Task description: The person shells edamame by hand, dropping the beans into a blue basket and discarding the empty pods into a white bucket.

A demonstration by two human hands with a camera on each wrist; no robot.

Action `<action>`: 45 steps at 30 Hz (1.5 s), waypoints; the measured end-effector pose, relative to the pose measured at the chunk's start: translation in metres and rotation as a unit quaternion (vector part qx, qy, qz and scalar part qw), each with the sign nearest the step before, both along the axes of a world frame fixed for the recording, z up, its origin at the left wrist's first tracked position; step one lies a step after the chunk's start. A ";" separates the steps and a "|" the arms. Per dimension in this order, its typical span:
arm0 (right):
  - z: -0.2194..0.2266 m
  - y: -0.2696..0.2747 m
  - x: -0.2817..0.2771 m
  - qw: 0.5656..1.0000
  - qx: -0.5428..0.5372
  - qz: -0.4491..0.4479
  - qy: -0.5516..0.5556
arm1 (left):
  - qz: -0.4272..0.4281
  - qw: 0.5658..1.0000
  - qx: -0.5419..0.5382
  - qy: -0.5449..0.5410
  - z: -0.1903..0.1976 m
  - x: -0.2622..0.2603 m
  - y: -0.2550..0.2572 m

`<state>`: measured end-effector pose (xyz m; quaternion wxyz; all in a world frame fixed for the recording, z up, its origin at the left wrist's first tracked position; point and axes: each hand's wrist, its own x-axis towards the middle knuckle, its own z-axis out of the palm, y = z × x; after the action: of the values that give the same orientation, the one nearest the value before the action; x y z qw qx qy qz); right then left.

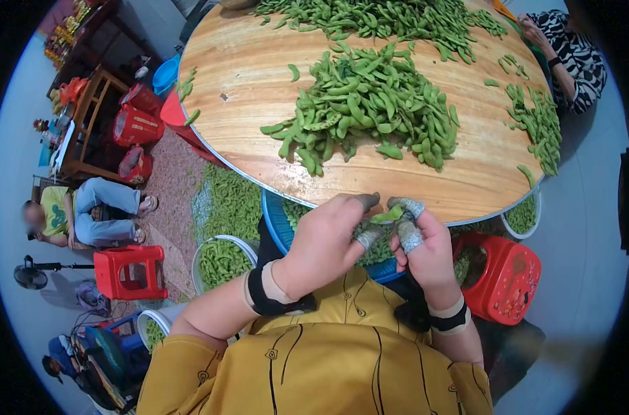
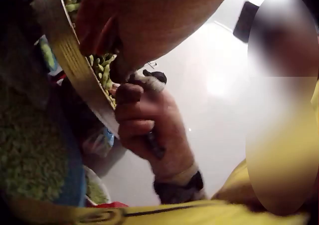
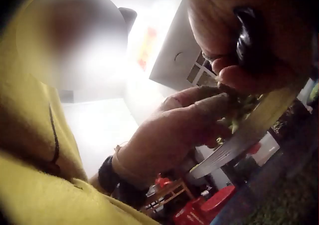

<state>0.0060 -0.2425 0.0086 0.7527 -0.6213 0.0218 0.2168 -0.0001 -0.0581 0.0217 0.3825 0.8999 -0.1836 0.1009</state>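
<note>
A green edamame pod [image 1: 387, 215] is pinched between the thumb and forefinger of my right hand [image 1: 428, 249], whose fingertips carry grey wrapping [image 1: 411, 236]. My left hand [image 1: 328, 232] is close on the other side of the pod, thumb and forefinger parted, with wrapped tips; its other fingers are partly hidden. Both hands are just off the near edge of the round wooden table [image 1: 238, 149], above a blue basin [image 1: 276, 220] holding green beans. The left wrist view shows the right hand [image 2: 154, 125] with curled fingers. The left hand [image 3: 164, 135] reaches forward in the right wrist view.
A pile of edamame pods [image 1: 370, 104] lies ahead on the table, with more beyond. Beside me stand a white bucket of pods [image 1: 224, 266] and red stools [image 1: 129, 270] [image 1: 504, 277]. Another person [image 1: 577, 62] sits at the far right; one [image 1: 86, 211] sits at left.
</note>
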 end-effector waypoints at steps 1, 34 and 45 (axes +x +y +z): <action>0.001 0.001 -0.001 1.000 -0.010 0.008 0.008 | 0.000 1.000 0.001 0.000 0.000 0.000 0.000; 0.014 -0.004 -0.008 0.997 0.071 0.016 -0.004 | -0.028 0.695 -0.520 0.495 0.004 0.010 0.017; 0.005 -0.002 -0.004 0.999 0.018 0.010 -0.029 | -0.080 0.796 -0.381 0.464 0.004 0.003 0.018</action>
<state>0.0015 -0.2443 0.0139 0.7616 -0.6142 -0.0104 0.2067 0.0025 -0.0403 0.0254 0.7404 0.6024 -0.0022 -0.2982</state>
